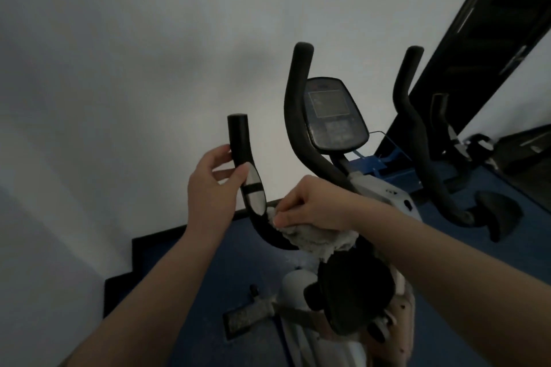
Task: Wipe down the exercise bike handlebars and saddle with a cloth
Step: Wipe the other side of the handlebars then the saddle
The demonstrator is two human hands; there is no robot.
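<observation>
The exercise bike's left lower handlebar point(238, 140) is a black grip with a silver pulse sensor point(255, 188). My left hand point(208, 185) is wrapped around this grip just beside the sensor. My right hand point(313, 202) presses a crumpled grey-white cloth point(319, 238) onto the curved black bar below the sensor. Two tall black handlebars, one point(293, 116) left of the console point(334, 116) and one point(413, 116) right of it, rise behind. I see no saddle in this view.
A white wall fills the left and top. The floor is blue with a black skirting point(149, 247). A pedal point(247, 317) sits low in the centre. A mirror with a dark frame point(477, 48) leans at the right, with a blue frame point(387, 170) beyond the bike.
</observation>
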